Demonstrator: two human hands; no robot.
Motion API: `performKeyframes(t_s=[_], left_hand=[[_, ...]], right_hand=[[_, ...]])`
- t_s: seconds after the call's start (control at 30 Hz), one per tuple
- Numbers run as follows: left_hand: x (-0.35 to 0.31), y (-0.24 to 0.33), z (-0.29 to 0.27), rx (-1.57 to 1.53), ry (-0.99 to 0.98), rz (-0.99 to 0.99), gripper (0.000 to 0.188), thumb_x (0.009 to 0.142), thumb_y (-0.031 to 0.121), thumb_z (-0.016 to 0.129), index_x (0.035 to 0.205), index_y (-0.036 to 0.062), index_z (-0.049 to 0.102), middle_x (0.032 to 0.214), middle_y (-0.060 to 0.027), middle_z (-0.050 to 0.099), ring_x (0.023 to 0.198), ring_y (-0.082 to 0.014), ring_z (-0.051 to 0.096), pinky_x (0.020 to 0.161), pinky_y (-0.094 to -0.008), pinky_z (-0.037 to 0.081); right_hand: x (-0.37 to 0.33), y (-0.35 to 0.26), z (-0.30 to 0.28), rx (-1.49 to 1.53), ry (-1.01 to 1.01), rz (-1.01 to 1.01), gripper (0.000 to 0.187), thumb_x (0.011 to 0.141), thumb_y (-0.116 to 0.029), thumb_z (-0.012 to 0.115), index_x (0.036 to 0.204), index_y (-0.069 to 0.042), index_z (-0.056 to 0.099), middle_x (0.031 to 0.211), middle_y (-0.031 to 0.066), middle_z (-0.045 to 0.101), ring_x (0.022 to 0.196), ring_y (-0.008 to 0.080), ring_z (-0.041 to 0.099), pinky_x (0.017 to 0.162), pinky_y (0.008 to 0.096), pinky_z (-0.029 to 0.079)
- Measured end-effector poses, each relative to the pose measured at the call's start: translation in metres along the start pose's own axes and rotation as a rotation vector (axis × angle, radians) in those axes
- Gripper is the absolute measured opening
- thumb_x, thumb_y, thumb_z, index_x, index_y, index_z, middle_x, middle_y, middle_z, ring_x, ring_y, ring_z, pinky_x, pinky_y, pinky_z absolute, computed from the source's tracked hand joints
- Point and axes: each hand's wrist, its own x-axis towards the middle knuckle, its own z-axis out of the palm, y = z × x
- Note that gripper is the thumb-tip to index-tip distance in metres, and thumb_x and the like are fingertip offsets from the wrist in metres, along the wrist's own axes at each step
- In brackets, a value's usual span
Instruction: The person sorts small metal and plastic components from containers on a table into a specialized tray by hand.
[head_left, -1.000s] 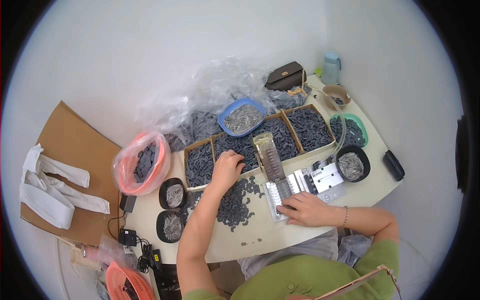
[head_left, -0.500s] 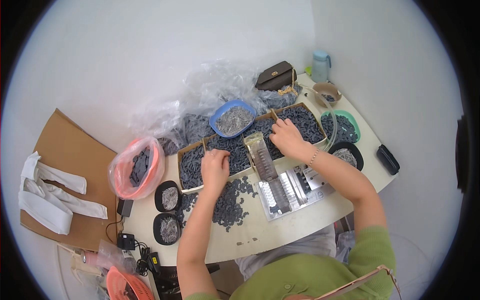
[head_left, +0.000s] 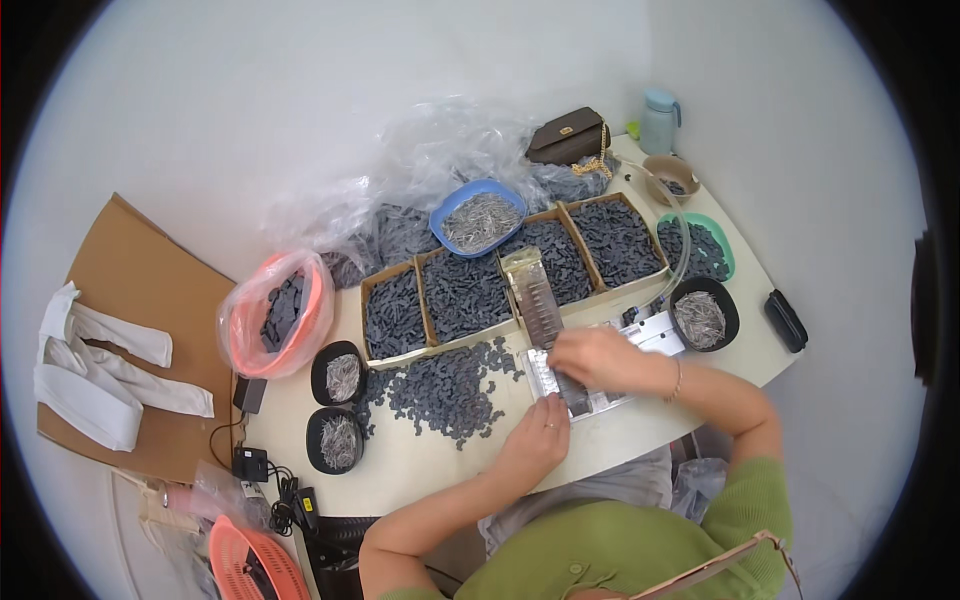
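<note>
A silver metal fixture (head_left: 655, 336) lies on the table in front of me. Its slotted, see-through chute (head_left: 538, 305) leans back toward the boxes of dark parts. My right hand (head_left: 602, 360) is over the fixture near the chute's lower end, fingers bent and pressed together. Whatever they pinch is hidden. At the fixture's near left edge is my left hand (head_left: 538, 442), its fingertips drawn together on the metal. Any small part in it is too small to make out. Just left lies a loose heap of small dark grey parts (head_left: 440, 395).
Behind the fixture stands a row of cardboard compartments (head_left: 470, 335) filled with dark parts. A blue tray (head_left: 440, 228) of metal pins rests on them. Black bowls of pins stand left (head_left: 318, 460) and right (head_left: 735, 330). A clear hose (head_left: 684, 250) curves down near the green bowl (head_left: 730, 262).
Both hands have left the boxes of dark parts and come toward me to the metal fixture. The left moved right and nearer; the right moved nearer, over the fixture.
</note>
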Motion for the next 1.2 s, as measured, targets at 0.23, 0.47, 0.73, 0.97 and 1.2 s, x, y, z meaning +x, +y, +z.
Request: performKeyframes(t_s=[0.23,0.47,0.73,0.97,1.2], left_hand=[[-0.012,-0.046,0.006,-0.448,0.06,-0.401,0.021,0.077,0.004,0.064,0.098,-0.0004,0.065,0.091,-0.0111,0.061,0.085,-0.0286,0.06,0.072,-0.0367,0.051],[-0.01,-0.066,0.036,-0.42,0.087,-0.434,0.014,0.077,0.007,0.067,0.091,0.0032,0.065,0.084,-0.009,0.057,0.08,-0.0291,0.057,0.07,-0.039,0.048],[0.003,-0.044,0.025,-0.491,0.159,-0.29,0.017,0.072,0.003,0.064,0.089,0.0031,0.063,0.093,-0.009,0.063,0.082,-0.0257,0.06,0.065,-0.0336,0.051],[0.006,-0.008,0.021,-0.027,0.002,-0.102,0.032,0.067,0.007,0.059,0.095,-0.008,0.061,0.1,-0.0191,0.062,0.097,-0.029,0.062,0.071,-0.032,0.054],[-0.011,-0.016,0.011,-0.315,0.131,-0.238,0.024,0.072,0.007,0.061,0.094,-0.0013,0.064,0.099,-0.0129,0.064,0.094,-0.0298,0.061,0.076,-0.0362,0.051]], right_hand=[[-0.034,-0.033,0.024,-0.326,0.044,-0.272,0.029,0.073,-0.012,0.059,0.098,0.001,0.064,0.086,0.0054,0.058,0.085,0.0199,0.06,0.068,0.0306,0.049],[-0.038,-0.039,0.019,-0.383,0.017,-0.294,0.032,0.075,-0.01,0.057,0.104,0.003,0.062,0.101,0.0097,0.061,0.093,0.0223,0.059,0.076,0.033,0.049],[0.001,-0.001,0.006,0.295,0.107,0.121,0.021,0.081,-0.002,0.058,0.1,-0.005,0.067,0.089,0.0126,0.066,0.082,0.0311,0.064,0.074,0.0396,0.052],[0.052,0.001,0.029,-0.092,-0.02,-0.044,0.011,0.077,-0.013,0.062,0.086,-0.008,0.068,0.081,0.0064,0.068,0.081,0.0255,0.063,0.072,0.0393,0.05],[0.064,-0.011,0.061,-0.373,-0.066,-0.205,0.013,0.069,-0.012,0.063,0.08,-0.008,0.068,0.076,0.0033,0.067,0.085,0.0219,0.06,0.074,0.0322,0.046]])
